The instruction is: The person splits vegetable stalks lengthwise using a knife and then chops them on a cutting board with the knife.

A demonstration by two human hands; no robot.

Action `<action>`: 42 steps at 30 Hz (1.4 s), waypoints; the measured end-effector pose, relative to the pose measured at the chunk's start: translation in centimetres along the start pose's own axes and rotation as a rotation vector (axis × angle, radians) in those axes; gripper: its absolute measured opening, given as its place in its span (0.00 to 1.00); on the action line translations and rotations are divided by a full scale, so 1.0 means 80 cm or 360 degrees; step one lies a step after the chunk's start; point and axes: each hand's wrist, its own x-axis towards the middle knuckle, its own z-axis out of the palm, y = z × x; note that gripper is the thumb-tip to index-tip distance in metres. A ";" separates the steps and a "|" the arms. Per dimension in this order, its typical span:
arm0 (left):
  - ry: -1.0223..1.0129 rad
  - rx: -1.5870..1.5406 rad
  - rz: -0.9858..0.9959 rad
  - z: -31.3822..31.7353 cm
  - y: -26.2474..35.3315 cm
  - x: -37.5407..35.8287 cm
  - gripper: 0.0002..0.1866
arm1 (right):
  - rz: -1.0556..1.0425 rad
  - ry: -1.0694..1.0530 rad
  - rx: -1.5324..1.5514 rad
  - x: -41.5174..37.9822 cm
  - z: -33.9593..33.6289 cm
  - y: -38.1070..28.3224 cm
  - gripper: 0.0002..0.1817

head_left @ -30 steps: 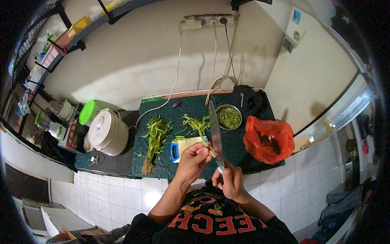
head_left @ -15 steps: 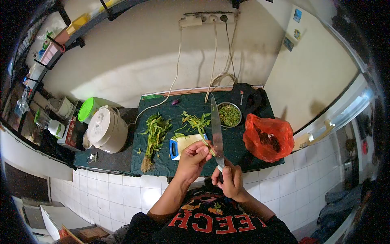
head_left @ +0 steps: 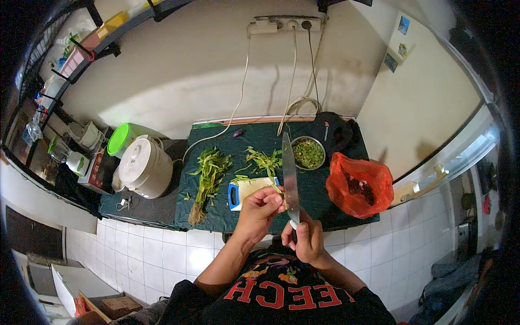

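My left hand (head_left: 261,210) pinches a thin green vegetable stem (head_left: 277,188) between thumb and fingers, above the near edge of a white cutting board (head_left: 254,188) with a blue handle. In my right hand (head_left: 306,241) is the handle of a large kitchen knife (head_left: 290,176). Its blade points away from me, upright beside the stem and close to my left fingertips. Cut stem pieces lie on the board. Loose leafy greens (head_left: 264,158) lie just beyond it, and a rooted bunch of greens (head_left: 208,179) lies to the left.
A metal bowl (head_left: 323,158) of chopped greens stands right of the knife. Farther right sits an open red plastic bag (head_left: 360,187). A black bag (head_left: 338,130) lies behind the bowl. A white rice cooker (head_left: 146,168) stands left, and a small purple shallot (head_left: 238,132) lies at the back.
The view has shifted slightly. The stem's lower end, which stuck out below my left fingers toward the blade, now shows less. Both hands keep their grips in nearly the same place.
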 end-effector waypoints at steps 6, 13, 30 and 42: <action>-0.0005 -0.0002 0.0015 0.004 0.002 0.001 0.12 | -0.0101 0.0059 -0.0123 0.004 0.003 -0.008 0.35; -0.0010 -0.0120 -0.0116 0.006 -0.001 0.006 0.12 | -0.0133 0.0150 -0.0133 0.005 0.001 -0.010 0.37; -0.0003 0.0005 -0.0118 0.011 0.002 0.018 0.12 | -0.0214 0.0232 -0.0204 0.014 -0.001 -0.008 0.34; 0.0023 0.0015 -0.0074 0.012 0.000 0.021 0.12 | -0.0187 0.0240 -0.0204 0.021 -0.007 -0.003 0.35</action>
